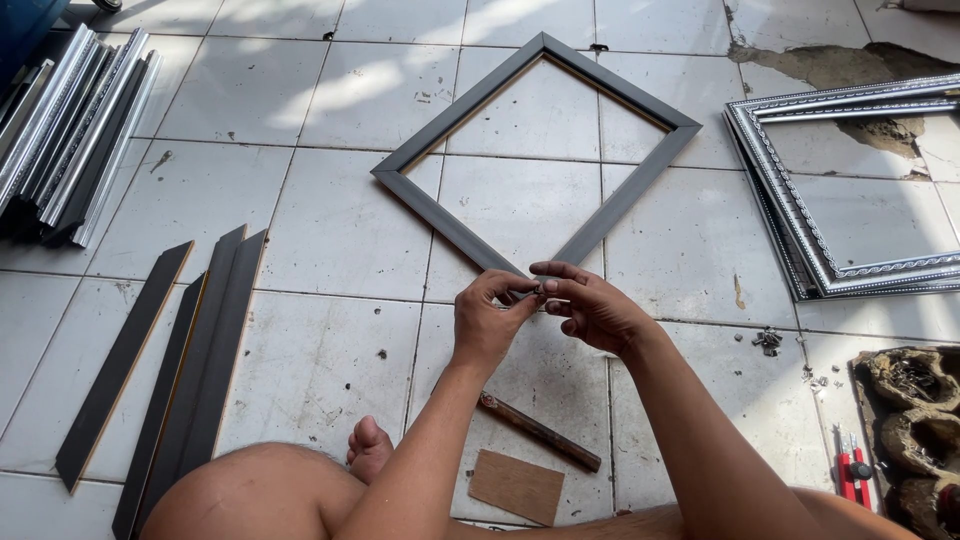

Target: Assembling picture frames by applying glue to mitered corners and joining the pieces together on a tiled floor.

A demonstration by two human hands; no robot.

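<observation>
frame [535, 150] ahead of hands [545, 310]; strips [160, 370] left; ornate frames [850, 190] right

White tiled floor [330, 230], scuffed and speckled with dirt, dark grout lines. Patch of broken tile [830, 65] at upper right shows bare ground. Soft sunlight falls across the far tiles.

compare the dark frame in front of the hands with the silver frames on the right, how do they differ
The dark frame has plain, flat grey-black moulding; the silver frames are shiny with a rope-like pattern. The dark frame lies alone, a corner toward the left hand and right hand; the silver frames are stacked and run out of view. Both are empty and lie flat on the tiled floor.
</observation>
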